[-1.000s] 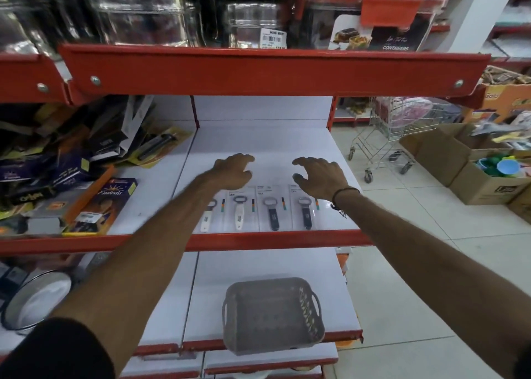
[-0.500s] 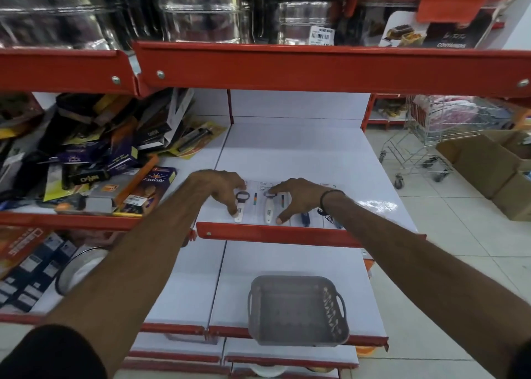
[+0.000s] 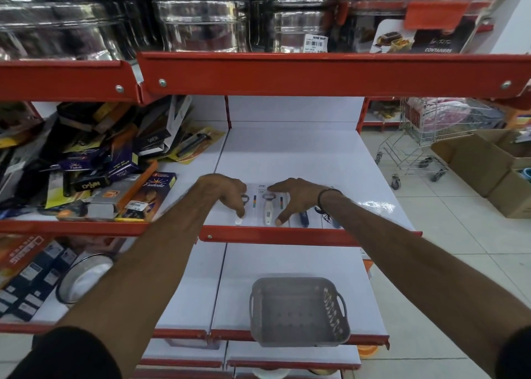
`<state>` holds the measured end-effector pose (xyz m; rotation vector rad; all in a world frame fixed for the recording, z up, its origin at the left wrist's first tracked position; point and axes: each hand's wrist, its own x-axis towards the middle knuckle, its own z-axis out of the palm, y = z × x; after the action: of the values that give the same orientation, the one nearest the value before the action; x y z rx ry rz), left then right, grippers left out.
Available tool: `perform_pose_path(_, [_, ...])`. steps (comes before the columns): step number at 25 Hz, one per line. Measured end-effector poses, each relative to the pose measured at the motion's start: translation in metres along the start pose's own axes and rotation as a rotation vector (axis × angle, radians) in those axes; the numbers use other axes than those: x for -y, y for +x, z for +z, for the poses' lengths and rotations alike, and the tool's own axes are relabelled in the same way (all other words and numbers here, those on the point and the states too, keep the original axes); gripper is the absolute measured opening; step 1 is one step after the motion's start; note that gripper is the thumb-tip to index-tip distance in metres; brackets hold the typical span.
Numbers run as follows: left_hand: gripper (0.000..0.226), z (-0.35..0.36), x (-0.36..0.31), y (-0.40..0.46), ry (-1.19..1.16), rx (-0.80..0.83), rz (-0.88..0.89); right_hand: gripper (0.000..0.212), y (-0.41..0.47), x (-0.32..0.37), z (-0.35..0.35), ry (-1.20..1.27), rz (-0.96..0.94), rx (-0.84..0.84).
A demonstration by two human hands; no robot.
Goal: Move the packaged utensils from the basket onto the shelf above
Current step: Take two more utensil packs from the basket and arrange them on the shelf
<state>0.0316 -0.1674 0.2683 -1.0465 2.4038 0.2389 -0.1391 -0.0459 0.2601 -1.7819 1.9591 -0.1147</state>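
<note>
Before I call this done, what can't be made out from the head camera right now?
- How many packs lie on the shelf: the left hand and right hand cover part of the row.
- Pack label print: too small.
- Basket floor near its front wall: hidden by that wall.
- Whether the fingers pinch or only press: unclear.
</note>
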Motion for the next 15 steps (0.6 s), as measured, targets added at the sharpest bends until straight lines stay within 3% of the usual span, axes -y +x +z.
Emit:
perform_pose_path(4, [0.099,0.0,-0.016,0.002,-0.117,-0.093,0.108,0.098,-0.018,-0.016,-0.022,-0.023,0.031,-0.041])
perform_pose_path(7, [0.1,-0.001,-0.035,-0.002,-0.104,-0.098,0.18,0.095,-0.033,-0.037,-0.033,-0.131,0.093,0.047])
perform_pose_path(10, [0.095,0.002,-0.043,-0.003,-0.098,-0.062,0.165,0.092,-0.036,-0.047,-0.026,-0.16,0.108,0.104])
perform_pose_path(15, [0.098,-0.003,-0.053,-0.004,0.008,-0.051,0.118,0.092,-0.029,-0.043,-0.016,-0.136,0.089,0.046])
